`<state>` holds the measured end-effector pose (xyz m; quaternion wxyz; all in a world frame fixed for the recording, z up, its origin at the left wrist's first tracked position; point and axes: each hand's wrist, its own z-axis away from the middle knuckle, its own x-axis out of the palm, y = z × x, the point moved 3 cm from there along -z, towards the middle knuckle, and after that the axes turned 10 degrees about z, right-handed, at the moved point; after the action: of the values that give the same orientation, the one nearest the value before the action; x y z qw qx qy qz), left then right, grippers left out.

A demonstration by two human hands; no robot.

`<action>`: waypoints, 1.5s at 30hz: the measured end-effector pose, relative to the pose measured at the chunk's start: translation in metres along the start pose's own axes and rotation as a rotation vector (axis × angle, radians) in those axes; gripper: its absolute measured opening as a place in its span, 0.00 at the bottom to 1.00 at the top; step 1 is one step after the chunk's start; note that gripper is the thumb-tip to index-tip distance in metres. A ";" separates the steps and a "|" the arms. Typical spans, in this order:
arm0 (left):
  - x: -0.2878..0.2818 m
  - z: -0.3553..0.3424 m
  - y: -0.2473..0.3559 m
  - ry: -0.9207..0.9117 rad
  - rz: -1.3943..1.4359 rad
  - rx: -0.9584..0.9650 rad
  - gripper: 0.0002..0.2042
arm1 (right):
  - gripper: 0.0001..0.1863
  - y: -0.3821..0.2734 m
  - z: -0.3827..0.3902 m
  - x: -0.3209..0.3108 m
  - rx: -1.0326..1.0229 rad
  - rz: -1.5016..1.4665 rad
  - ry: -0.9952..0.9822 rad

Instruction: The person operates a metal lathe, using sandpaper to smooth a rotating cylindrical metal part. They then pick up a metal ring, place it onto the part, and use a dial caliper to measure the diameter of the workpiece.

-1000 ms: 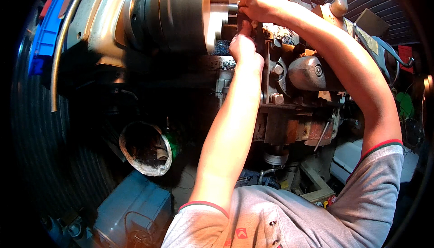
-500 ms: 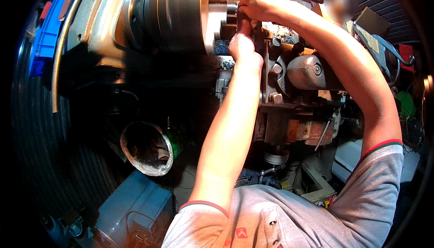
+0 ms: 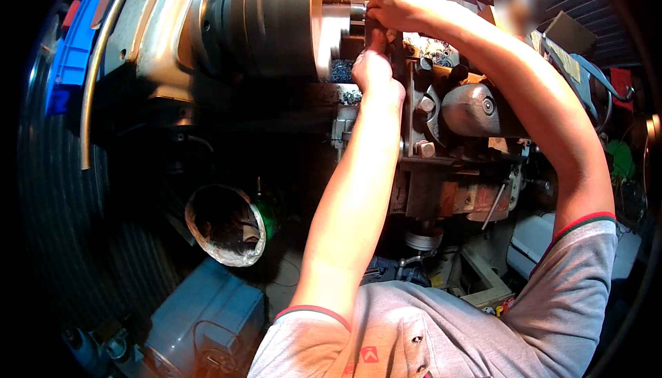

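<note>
My left hand (image 3: 374, 68) reaches up from below and is closed on a dark strip or bar (image 3: 392, 54) beside a shiny round workpiece (image 3: 357, 11) in the lathe chuck (image 3: 283, 19). My right hand (image 3: 396, 6) comes over from the right, its fingers wrapped at the upper end of the same dark piece, right by the workpiece. Exactly where that piece touches the workpiece is hidden by my fingers. Metal chips (image 3: 341, 69) lie under the chuck, and a bolted tool post (image 3: 424, 106) stands just right of my left hand.
A rounded cast housing (image 3: 469, 110) sits under my right forearm. A bent metal tube (image 3: 85, 130) and blue plastic tray (image 3: 72, 61) are at left. Below are an open container with a crusted rim (image 3: 227, 257), a grey-blue box (image 3: 193, 295) and a handwheel (image 3: 422, 240).
Both hands keep their grip beside the workpiece, shifting only a few pixels rightward, along with a slight shift of the whole view. Nothing has been let go.
</note>
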<state>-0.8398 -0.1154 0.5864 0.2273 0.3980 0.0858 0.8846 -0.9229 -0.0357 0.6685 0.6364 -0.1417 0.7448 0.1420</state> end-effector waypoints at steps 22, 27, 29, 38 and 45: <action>0.001 -0.002 -0.002 -0.037 0.049 0.014 0.11 | 0.05 -0.016 0.006 -0.040 0.275 -0.134 -0.266; -0.001 -0.009 -0.005 -0.072 0.135 -0.019 0.12 | 0.05 -0.016 0.006 -0.042 0.292 -0.168 -0.301; -0.001 -0.006 -0.004 -0.033 0.084 -0.006 0.12 | 0.05 -0.018 0.007 -0.045 0.306 -0.178 -0.318; 0.001 -0.002 -0.002 -0.095 0.110 -0.029 0.12 | 0.07 -0.001 0.006 -0.019 0.681 -0.680 -0.292; -0.002 -0.003 0.004 -0.062 0.087 0.018 0.12 | 0.07 -0.004 -0.008 -0.005 0.217 -0.106 -0.276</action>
<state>-0.8419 -0.1195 0.5843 0.1877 0.4304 0.0692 0.8802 -0.9275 -0.0426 0.6744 0.7507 -0.0903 0.6529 0.0450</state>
